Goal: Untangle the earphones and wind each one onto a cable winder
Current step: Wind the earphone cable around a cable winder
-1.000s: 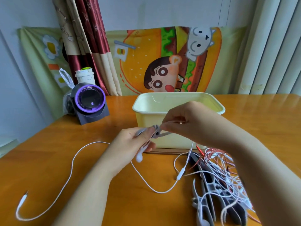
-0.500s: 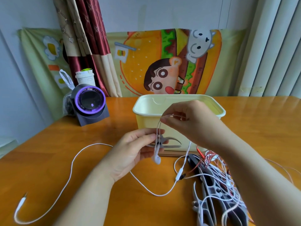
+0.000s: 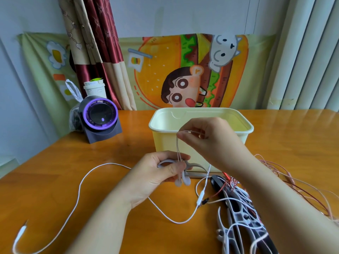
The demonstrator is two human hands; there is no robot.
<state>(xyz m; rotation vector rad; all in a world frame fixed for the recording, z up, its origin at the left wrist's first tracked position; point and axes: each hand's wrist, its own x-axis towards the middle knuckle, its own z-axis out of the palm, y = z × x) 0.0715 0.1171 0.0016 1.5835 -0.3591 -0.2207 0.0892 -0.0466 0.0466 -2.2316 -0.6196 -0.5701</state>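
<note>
We find the left hand (image 3: 156,173) low over the surface (image 3: 55,158), its grip clenched round a pale grey cable winder (image 3: 195,165), with the thumb pressing the thin leads against it. The two earbuds (image 3: 182,181) hang just below those fingers, side by side. Above, in front of the cream tub (image 3: 246,130), the right hand (image 3: 212,142) pinches the same pair of leads between thumb and forefinger, so its grip is closed on the white earphone (image 3: 80,182); the leads run taut and nearly upright between the two hands.

From the left hand the rest of that earphone loops across the surface, one stretch curving left and down to the plug (image 3: 21,232) near the lower left corner, another sagging right to the inline remote (image 3: 200,196).

At the lower right lies a tangle (image 3: 244,197) of white and reddish earphones draped over several spare winders (image 3: 238,217) (dark and grey ones, how many we cannot tell), partly hidden by the right forearm.

Farther back on the left stands a dark gadget with a purple ring (image 3: 100,114), a lidded paper cup (image 3: 94,89) behind it.
</note>
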